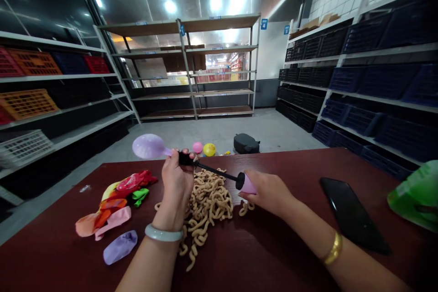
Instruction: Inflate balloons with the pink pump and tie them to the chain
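My left hand point(178, 175) is closed around the black end of a balloon pump point(219, 171). On its tip sits a partly inflated light purple balloon point(148, 146), its neck at my left fingertips. My right hand point(268, 190) grips the pump's pinkish-purple part, and a black rod stretches between both hands. Below them lies a heap of beige, curly snack-like pieces point(212, 198) on the dark red table point(273, 255). Left of my left hand are flat balloons: a red one point(135, 181), a green one point(140, 196), a pink one point(114, 222) and a purple one point(120, 247).
A black phone-like slab point(354, 214) and a green bag point(415, 196) lie at the right. Beyond the table, a pink balloon point(197, 147), a yellow balloon point(209, 149) and a dark grey bag-like object point(246, 143) rest on the floor. Shelves with crates point(29, 104) line the sides.
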Motion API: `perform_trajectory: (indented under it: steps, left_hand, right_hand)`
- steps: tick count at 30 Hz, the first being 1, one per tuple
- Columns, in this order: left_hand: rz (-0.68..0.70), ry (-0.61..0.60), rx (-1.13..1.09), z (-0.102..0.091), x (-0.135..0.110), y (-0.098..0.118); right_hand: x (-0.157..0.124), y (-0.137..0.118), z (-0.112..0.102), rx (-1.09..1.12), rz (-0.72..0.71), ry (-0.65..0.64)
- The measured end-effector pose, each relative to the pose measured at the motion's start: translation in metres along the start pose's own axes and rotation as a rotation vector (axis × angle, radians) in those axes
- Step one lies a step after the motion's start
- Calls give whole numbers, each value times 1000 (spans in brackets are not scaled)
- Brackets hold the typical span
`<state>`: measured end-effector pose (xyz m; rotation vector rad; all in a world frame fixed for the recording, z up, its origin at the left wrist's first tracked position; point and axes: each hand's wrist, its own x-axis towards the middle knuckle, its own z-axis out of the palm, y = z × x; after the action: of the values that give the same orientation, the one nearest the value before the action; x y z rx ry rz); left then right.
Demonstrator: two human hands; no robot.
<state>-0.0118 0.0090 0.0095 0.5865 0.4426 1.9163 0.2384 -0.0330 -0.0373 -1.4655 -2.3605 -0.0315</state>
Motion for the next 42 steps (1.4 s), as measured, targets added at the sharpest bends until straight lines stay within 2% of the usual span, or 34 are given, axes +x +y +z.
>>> perform_trajectory:
  steps: [2, 5, 9, 13, 17, 24, 28, 31, 34, 37, 42]
  left_hand:
    - [28, -27, 8, 4, -7, -8]
    - [-10, -11, 40, 12, -22, -26]
    - [-144, -11, 78, 20, -46, -50]
    - [-315, -79, 64, 23, -61, -61]
    - [-353, -109, 45, 22, -65, -61]
    - [-265, -162, 16, 22, -60, -61]
    - [-192, -147, -16, 20, -41, -36]
    - [-113, -109, -48, 13, -20, -10]
    - [-51, -61, -68, 5, -6, 4]
    - [-21, -26, -80, 3, -5, 1]
    - [-46, -41, -74, 8, -19, -26]
  right_hand:
    - [0, 1, -1, -15, 2, -5]
    - [-2, 0, -3, -38, 0, -2]
    - [-3, -7, -6, -56, 5, 11]
    - [-3, -13, -10, -41, 5, 19]
    - [-3, -13, -12, -29, 4, 22]
    - [-2, -13, -10, 16, 11, 10]
    - [0, -12, -10, 84, 0, 0]
    - [1, -7, -11, 111, -11, -18]
    - [2, -1, -11, 112, -8, -41]
    - [1, 2, -11, 70, -3, -43]
    - [-2, 1, -10, -3, 1, -24]
